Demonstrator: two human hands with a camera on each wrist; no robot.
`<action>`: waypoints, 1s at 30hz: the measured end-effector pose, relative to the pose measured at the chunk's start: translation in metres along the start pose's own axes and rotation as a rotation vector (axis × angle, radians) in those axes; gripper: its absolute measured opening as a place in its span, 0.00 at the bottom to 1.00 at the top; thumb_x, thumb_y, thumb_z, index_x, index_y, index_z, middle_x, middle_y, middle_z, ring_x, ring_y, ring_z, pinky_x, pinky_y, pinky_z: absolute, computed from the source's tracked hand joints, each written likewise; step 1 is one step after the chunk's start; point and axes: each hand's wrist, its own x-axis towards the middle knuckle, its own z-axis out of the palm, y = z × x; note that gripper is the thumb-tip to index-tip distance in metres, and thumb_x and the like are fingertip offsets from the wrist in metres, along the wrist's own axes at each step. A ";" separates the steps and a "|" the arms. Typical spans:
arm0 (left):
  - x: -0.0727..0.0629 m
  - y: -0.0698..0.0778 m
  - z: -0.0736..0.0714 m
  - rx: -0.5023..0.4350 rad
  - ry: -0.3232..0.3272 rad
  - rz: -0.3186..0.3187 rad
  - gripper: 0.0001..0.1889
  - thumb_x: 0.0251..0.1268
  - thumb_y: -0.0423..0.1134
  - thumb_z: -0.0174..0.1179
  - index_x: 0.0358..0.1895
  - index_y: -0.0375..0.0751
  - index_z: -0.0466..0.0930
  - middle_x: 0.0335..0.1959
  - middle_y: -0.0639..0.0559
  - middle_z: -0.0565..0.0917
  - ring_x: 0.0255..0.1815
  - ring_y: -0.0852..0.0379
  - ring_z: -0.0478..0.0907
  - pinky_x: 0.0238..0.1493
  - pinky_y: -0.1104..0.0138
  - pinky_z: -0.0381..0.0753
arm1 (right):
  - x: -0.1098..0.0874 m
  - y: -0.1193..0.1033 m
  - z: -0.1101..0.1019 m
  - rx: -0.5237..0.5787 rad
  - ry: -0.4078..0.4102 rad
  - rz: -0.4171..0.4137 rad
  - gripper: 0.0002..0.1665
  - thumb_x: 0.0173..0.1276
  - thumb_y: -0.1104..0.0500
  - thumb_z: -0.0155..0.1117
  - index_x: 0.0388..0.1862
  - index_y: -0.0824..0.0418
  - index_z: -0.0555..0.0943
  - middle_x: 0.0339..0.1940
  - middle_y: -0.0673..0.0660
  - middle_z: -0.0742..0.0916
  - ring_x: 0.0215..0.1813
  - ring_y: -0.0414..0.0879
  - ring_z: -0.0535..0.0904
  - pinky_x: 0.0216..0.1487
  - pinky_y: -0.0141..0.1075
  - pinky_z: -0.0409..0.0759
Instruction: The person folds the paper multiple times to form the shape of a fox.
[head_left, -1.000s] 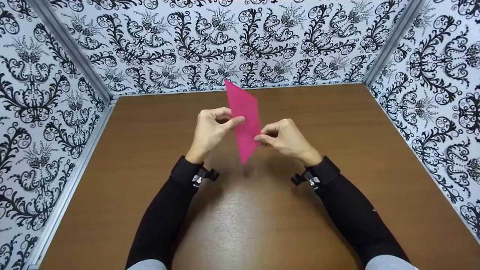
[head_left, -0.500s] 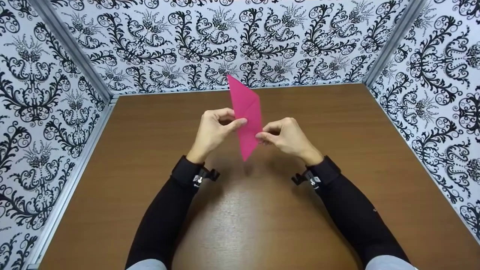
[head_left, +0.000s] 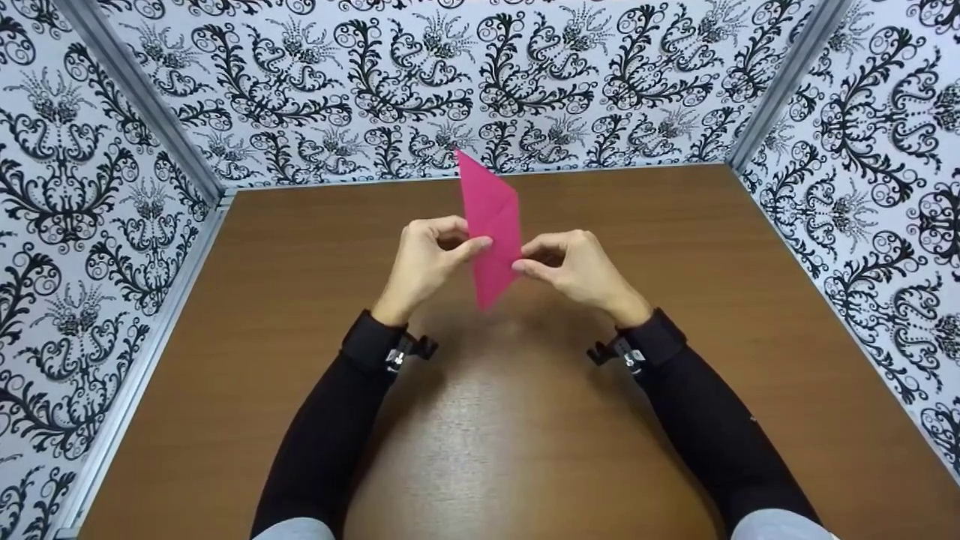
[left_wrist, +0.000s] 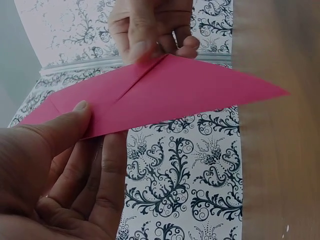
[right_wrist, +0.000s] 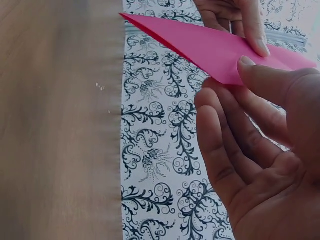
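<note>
A folded sheet of pink paper (head_left: 495, 217) is held up above the table, its long pointed shape standing nearly upright. My left hand (head_left: 426, 262) pinches its left edge, thumb on the near face and fingers behind. From the other side, my right hand (head_left: 581, 271) pinches the right edge lower down between thumb and fingers. A diagonal flap line crosses the paper (left_wrist: 150, 95) in the left wrist view. The right wrist view shows the paper (right_wrist: 200, 47) with layered edges running to a sharp tip, and the right thumb pressing near a corner.
The brown wooden table (head_left: 480, 450) spreads beneath both hands. White panels with black scroll patterns stand at the back (head_left: 420, 90), left and right, joined by grey metal frame posts (head_left: 142, 97). Both wrists wear black bands with small cameras.
The paper has turned slightly, bringing a diagonal flap line into view, and its lower tip has risen. My right hand has moved up a little along the right edge; the left barely shifted.
</note>
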 end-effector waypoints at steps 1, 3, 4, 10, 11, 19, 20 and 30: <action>0.000 0.000 0.000 0.010 -0.001 0.002 0.07 0.74 0.40 0.83 0.48 0.42 0.99 0.43 0.46 1.00 0.41 0.49 0.96 0.43 0.73 0.89 | 0.000 0.000 -0.001 0.006 0.005 0.002 0.12 0.79 0.51 0.84 0.55 0.54 0.98 0.46 0.51 0.99 0.43 0.47 0.95 0.47 0.30 0.93; 0.000 -0.001 0.000 0.028 -0.004 0.004 0.07 0.75 0.40 0.82 0.48 0.42 0.99 0.43 0.46 1.00 0.42 0.50 0.96 0.44 0.73 0.90 | 0.000 -0.001 -0.003 0.018 0.016 0.003 0.14 0.79 0.52 0.84 0.58 0.55 0.97 0.47 0.53 0.99 0.46 0.47 0.96 0.50 0.32 0.94; 0.000 0.000 0.000 0.038 -0.008 0.005 0.07 0.75 0.40 0.82 0.48 0.43 0.99 0.43 0.47 1.00 0.42 0.51 0.96 0.44 0.73 0.90 | 0.000 -0.001 -0.004 0.020 0.026 0.002 0.15 0.79 0.52 0.84 0.59 0.55 0.97 0.48 0.53 0.99 0.47 0.47 0.96 0.51 0.33 0.94; -0.002 0.002 0.000 0.110 -0.043 0.000 0.06 0.78 0.42 0.80 0.47 0.45 0.99 0.40 0.50 0.99 0.38 0.57 0.94 0.45 0.66 0.91 | 0.001 -0.001 -0.008 0.052 0.089 -0.010 0.18 0.79 0.52 0.84 0.62 0.57 0.95 0.51 0.55 0.99 0.49 0.47 0.94 0.54 0.33 0.94; -0.002 0.002 0.000 0.123 -0.050 -0.004 0.06 0.78 0.42 0.80 0.48 0.45 0.99 0.41 0.51 0.99 0.39 0.57 0.94 0.46 0.64 0.92 | 0.001 -0.002 -0.009 0.060 0.096 -0.012 0.19 0.79 0.52 0.84 0.63 0.58 0.95 0.51 0.56 0.99 0.49 0.47 0.94 0.54 0.33 0.94; -0.002 0.002 0.001 0.241 -0.108 0.001 0.07 0.80 0.42 0.78 0.48 0.44 0.99 0.42 0.48 0.99 0.38 0.55 0.92 0.42 0.69 0.91 | 0.001 -0.001 -0.013 0.119 0.147 -0.038 0.19 0.79 0.57 0.83 0.64 0.61 0.93 0.54 0.57 0.98 0.51 0.45 0.94 0.56 0.37 0.95; -0.002 0.002 0.002 0.256 -0.114 0.002 0.07 0.80 0.43 0.78 0.48 0.44 0.99 0.42 0.48 0.99 0.37 0.54 0.92 0.40 0.70 0.89 | 0.001 -0.001 -0.014 0.124 0.154 -0.039 0.19 0.79 0.57 0.83 0.64 0.61 0.92 0.55 0.57 0.98 0.52 0.45 0.94 0.56 0.37 0.95; -0.003 -0.001 0.003 0.391 -0.242 -0.038 0.09 0.79 0.45 0.79 0.49 0.43 1.00 0.38 0.49 0.98 0.36 0.54 0.89 0.40 0.69 0.83 | 0.003 0.002 -0.015 0.126 0.199 -0.043 0.23 0.80 0.57 0.82 0.70 0.59 0.90 0.54 0.58 0.95 0.49 0.45 0.93 0.52 0.32 0.93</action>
